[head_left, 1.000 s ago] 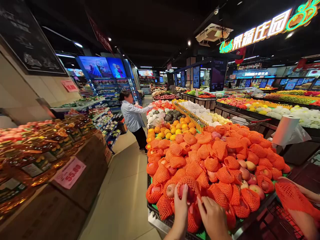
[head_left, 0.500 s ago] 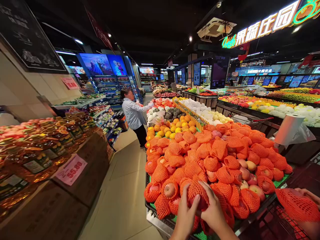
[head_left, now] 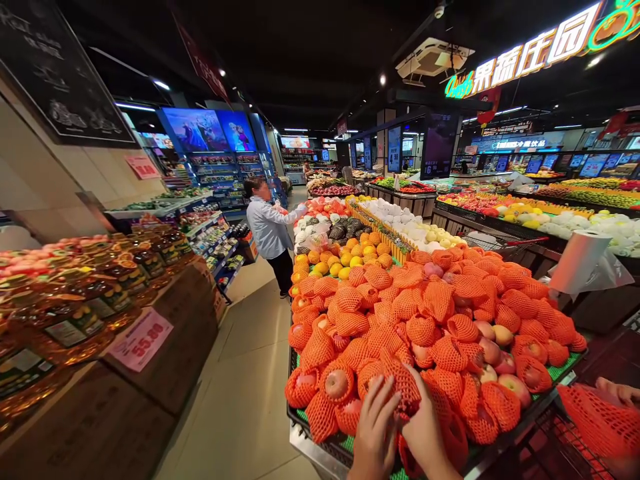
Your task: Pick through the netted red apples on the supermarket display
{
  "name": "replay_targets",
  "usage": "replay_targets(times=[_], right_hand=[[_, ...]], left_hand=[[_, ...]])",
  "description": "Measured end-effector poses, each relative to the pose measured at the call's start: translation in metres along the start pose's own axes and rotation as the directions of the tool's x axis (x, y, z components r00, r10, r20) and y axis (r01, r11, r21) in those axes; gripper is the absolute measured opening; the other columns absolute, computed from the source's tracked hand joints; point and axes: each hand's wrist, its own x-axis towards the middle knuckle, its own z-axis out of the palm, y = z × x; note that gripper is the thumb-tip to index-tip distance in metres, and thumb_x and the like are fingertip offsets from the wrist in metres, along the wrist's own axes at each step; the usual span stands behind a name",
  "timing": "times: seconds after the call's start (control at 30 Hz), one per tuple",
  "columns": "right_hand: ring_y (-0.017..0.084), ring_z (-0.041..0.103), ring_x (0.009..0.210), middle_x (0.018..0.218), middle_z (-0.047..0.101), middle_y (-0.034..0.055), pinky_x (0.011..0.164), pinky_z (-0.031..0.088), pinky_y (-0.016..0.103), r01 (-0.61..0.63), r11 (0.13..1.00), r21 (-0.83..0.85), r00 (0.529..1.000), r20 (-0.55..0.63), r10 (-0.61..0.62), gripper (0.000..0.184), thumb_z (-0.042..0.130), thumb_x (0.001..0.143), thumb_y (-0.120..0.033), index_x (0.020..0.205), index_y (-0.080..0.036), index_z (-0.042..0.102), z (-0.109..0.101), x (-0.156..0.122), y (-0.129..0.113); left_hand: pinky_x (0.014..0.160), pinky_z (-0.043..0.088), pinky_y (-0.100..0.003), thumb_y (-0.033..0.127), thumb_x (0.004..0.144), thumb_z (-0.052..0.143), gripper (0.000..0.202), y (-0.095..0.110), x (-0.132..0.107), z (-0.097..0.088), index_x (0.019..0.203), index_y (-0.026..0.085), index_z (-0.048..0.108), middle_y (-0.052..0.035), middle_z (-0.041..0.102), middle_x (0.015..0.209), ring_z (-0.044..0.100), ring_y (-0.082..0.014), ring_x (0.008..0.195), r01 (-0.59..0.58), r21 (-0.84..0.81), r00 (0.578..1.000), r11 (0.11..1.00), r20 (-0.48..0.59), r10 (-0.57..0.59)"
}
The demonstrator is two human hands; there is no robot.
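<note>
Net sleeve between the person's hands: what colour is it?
The net sleeve is orange, in an open mesh pattern; the head view shows it.

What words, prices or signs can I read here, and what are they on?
"果蔬庄园": lit overhead sign.
"55.80": pink price card below the bottles.
"4.98": blue hanging screen.
"饮品": end of the far blue banner; the rest is unclear.
Too small or blurred: chalkboard, upper pink card, bottle labels, dark screen's full price.
</note>
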Motion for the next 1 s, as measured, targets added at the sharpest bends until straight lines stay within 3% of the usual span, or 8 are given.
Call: replay_targets(times=[0.17,0.3,0.43,0.57,0.73,0.83,0.9,1.0], right_hand=[[0.019,0.034,0.146,0.153,0.034,0.0083,0.125,0.034,0.031,0.212,0.974,-0.075,0.977,0.040,-0.209,0.060,0.049,0.099,-0.029,0.157,-0.015,0.053,-0.006,-0.005,0.001],[0.014,0.033,0.146,0.152,0.036,0.0027,0.128,0.025,0.025,0.280,0.954,-0.110,0.959,0.072,-0.273,0.063,0.036,0.095,-0.017,0.154,-0.017,0.058,-0.006,-0.004,-0.002],[0.016,0.039,0.142,0.149,0.040,0.0055,0.124,0.038,0.026,0.290,0.949,-0.128,0.956,-0.008,-0.293,0.065,0.034,0.094,-0.013,0.154,-0.012,0.057,-0.002,0.000,-0.014],[0.023,0.033,0.145,0.149,0.040,0.0017,0.127,0.036,0.041,0.452,0.819,-0.353,0.880,0.026,-0.475,0.055,0.032,0.101,-0.010,0.142,-0.020,0.068,-0.005,0.003,-0.041],[0.019,0.043,0.136,0.147,0.042,0.0006,0.114,0.048,0.033,0.620,0.674,-0.401,0.769,0.138,-0.624,0.056,0.034,0.110,-0.007,0.157,-0.034,0.052,-0.001,-0.015,-0.042],[0.026,0.034,0.145,0.156,0.028,0.0038,0.118,0.046,0.040,0.463,0.843,-0.276,0.882,0.043,-0.470,0.044,0.040,0.119,-0.036,0.163,-0.033,0.043,0.013,-0.029,-0.016],[0.028,0.033,0.146,0.157,0.026,0.0100,0.117,0.049,0.039,0.137,0.988,-0.071,0.990,-0.002,-0.138,0.069,0.032,0.118,-0.067,0.169,-0.021,0.031,0.024,-0.035,0.005],[0.031,0.032,0.146,0.156,0.024,0.0162,0.114,0.051,0.039,-0.340,0.932,0.123,0.936,0.140,0.323,0.122,0.024,0.096,-0.103,0.171,-0.007,0.016,0.036,-0.035,0.031]], left_hand=[[0.131,0.024,-0.056,0.044,0.096,0.062,0.070,0.007,0.009,0.003,0.156,0.016,0.040,-0.0203,0.022,0.171,0.024,-0.0315,0.160,0.474,-0.270,0.879,0.838,0.089,-0.469],[0.132,0.020,-0.055,0.042,0.094,0.064,0.081,-0.007,0.022,-0.017,0.162,0.017,0.028,-0.0186,0.027,0.169,0.022,-0.0302,0.161,0.440,-0.246,0.888,0.863,0.260,-0.379],[0.130,0.026,-0.057,0.042,0.091,0.069,0.078,-0.017,0.028,-0.028,0.160,0.024,0.037,-0.0142,0.036,0.167,0.029,-0.0308,0.159,0.331,-0.083,0.912,0.940,0.286,-0.296],[0.130,0.028,-0.056,0.026,0.082,0.066,0.073,-0.012,0.025,-0.019,0.152,0.020,0.048,-0.0147,0.046,0.159,0.038,-0.0318,0.154,0.441,-0.141,0.892,0.886,0.179,-0.416],[0.132,0.023,-0.053,0.021,0.069,0.059,0.086,0.005,0.031,-0.015,0.151,0.011,0.037,-0.0210,0.035,0.164,0.036,-0.0340,0.154,0.581,-0.349,0.779,0.736,-0.022,-0.626],[0.131,0.024,-0.055,0.041,0.074,0.067,0.093,0.008,0.035,-0.018,0.152,0.012,0.028,-0.0246,0.033,0.162,0.032,-0.0367,0.155,0.594,-0.446,0.720,0.670,-0.078,-0.690],[0.131,0.023,-0.053,0.051,0.078,0.067,0.094,0.008,0.030,-0.017,0.153,0.014,0.026,-0.0238,0.036,0.160,0.026,-0.0349,0.158,0.609,-0.463,0.714,0.643,-0.032,-0.699],[0.134,0.016,-0.044,0.060,0.090,0.055,0.083,0.012,0.018,-0.012,0.154,0.014,0.029,-0.0205,0.035,0.162,0.018,-0.0280,0.162,0.607,-0.451,0.767,0.655,0.114,-0.632]])
